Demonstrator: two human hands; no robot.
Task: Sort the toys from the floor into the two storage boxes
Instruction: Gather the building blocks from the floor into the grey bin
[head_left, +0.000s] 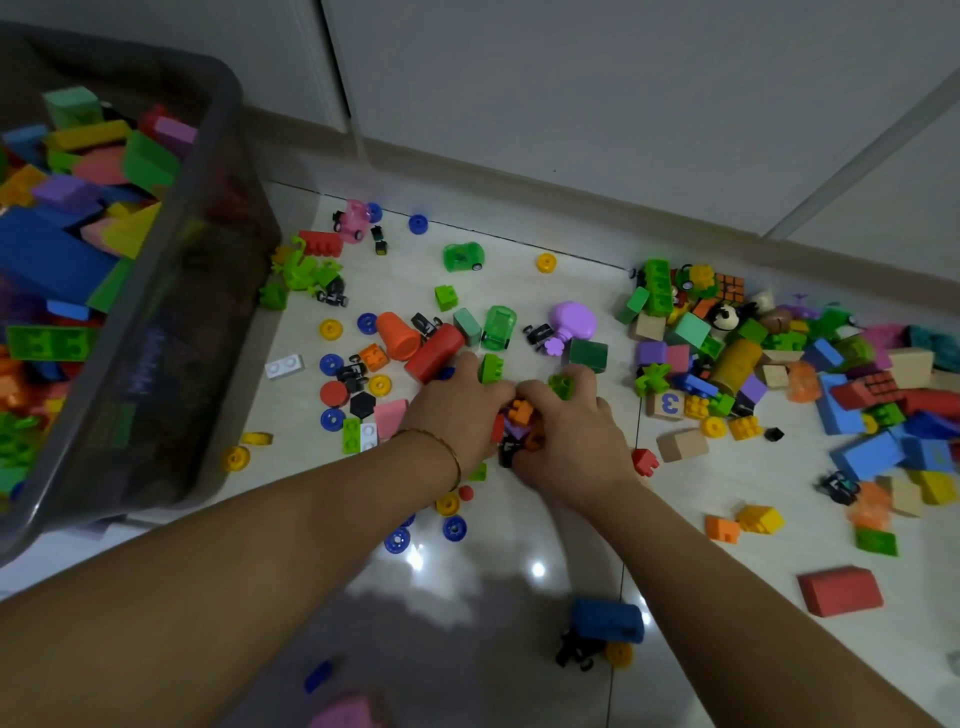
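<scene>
Toys (521, 412), small, bright, multicoloured plastic

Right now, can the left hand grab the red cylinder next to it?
Probably yes: the red cylinder lies right beside the left hand, nothing over it. But that hand is curled round small toys with the right hand.

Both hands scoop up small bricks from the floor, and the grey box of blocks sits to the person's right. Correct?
No: the head view shows the grey box to the person's left. Left hand and right hand do scoop small bricks from the floor.
</scene>
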